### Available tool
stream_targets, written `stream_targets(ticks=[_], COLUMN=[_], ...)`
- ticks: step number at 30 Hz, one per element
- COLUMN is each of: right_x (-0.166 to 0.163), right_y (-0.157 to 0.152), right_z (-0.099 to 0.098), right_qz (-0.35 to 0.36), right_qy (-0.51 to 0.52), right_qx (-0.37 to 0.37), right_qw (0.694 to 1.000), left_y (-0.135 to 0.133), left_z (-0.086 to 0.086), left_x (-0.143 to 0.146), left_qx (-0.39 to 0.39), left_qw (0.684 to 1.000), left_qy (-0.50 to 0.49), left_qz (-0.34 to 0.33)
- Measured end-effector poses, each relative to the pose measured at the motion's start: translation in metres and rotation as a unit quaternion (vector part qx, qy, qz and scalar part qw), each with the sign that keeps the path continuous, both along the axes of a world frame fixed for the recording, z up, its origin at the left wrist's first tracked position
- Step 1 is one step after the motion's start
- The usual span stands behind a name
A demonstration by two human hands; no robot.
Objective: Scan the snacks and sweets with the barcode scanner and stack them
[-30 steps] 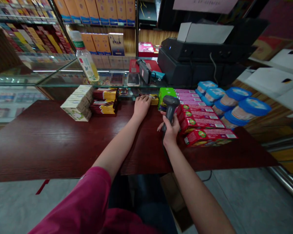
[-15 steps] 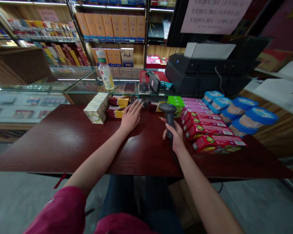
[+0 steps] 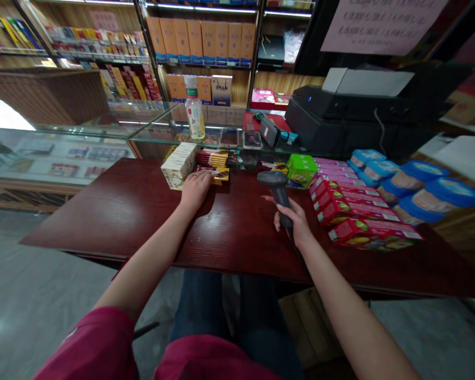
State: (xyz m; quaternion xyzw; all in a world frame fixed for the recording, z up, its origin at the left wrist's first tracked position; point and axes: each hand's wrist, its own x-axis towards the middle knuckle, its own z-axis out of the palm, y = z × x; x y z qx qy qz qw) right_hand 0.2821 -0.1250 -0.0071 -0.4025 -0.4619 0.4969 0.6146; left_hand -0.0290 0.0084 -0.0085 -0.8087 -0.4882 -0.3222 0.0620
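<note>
My left hand (image 3: pixel 196 189) is bent over the front stack of yellow-and-brown packets (image 3: pixel 220 173), its fingers closed on a packet; the fingertips are partly hidden. Just left of it stands a row of white boxes with a leafy print (image 3: pixel 179 163). Behind the hand lies another stack of the same packets (image 3: pixel 211 157). My right hand (image 3: pixel 295 219) is wrapped around the handle of a dark barcode scanner (image 3: pixel 279 192), held above the tabletop with its head up and its cable hanging down.
Right of the scanner are a green package (image 3: pixel 301 170), rows of red boxes (image 3: pixel 374 232) and blue-lidded tubs (image 3: pixel 453 191). A drink bottle (image 3: pixel 195 113) and phones (image 3: pixel 252 139) sit on the glass counter (image 3: pixel 162 134) behind the wooden table (image 3: pixel 103 211). A black printer-like machine (image 3: pixel 320 113) stands at back right.
My left hand has moved left and nearer, from beyond the packet stacks onto the front one, and its fingers have bent. The scanner stays in my right hand. The view has shifted left.
</note>
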Motion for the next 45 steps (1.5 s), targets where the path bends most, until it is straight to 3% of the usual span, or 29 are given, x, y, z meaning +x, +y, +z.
stream_targets(ticks=[5,9,12,15,18,21,33,37,40,45], right_x=[-0.001,-0.003,-0.006,-0.010,-0.012,-0.012,-0.010,-0.011,-0.010,-0.001], right_y=[0.000,-0.005,-0.011,-0.013,-0.012,-0.011,-0.010,-0.009,-0.004,0.015], right_z=[0.002,0.006,0.010,0.014,0.014,0.013,0.011,0.009,0.005,-0.005], right_qz=[-0.001,0.024,0.056,0.058,0.078,0.095,0.121,0.100,0.024,-0.210], right_qy=[-0.004,0.018,0.021,-0.004,-0.022,-0.034,-0.057,-0.031,-0.010,0.044], right_qx=[0.006,0.002,-0.003,-0.002,-0.012,-0.028,-0.027,-0.019,0.002,0.037], right_qw=[1.000,1.000,0.998,0.998,0.997,0.994,0.991,0.994,1.000,0.976], left_y=[-0.009,-0.019,-0.018,-0.016,-0.015,-0.016,-0.017,-0.018,-0.016,-0.004], left_z=[0.006,0.007,0.002,-0.005,-0.011,-0.013,-0.014,-0.015,-0.013,-0.002], left_x=[0.002,0.015,0.031,0.044,0.051,0.051,0.051,0.052,0.058,0.094], left_qx=[0.003,0.009,-0.055,-0.205,-0.332,-0.376,-0.374,-0.374,-0.337,-0.162], left_qw=[0.999,0.982,0.922,0.818,0.734,0.710,0.734,0.734,0.764,0.875], left_qy=[-0.043,-0.187,-0.380,-0.529,-0.579,-0.581,-0.555,-0.556,-0.540,-0.443], left_qz=[0.008,-0.034,-0.053,-0.096,-0.124,-0.128,-0.116,-0.109,-0.102,-0.106])
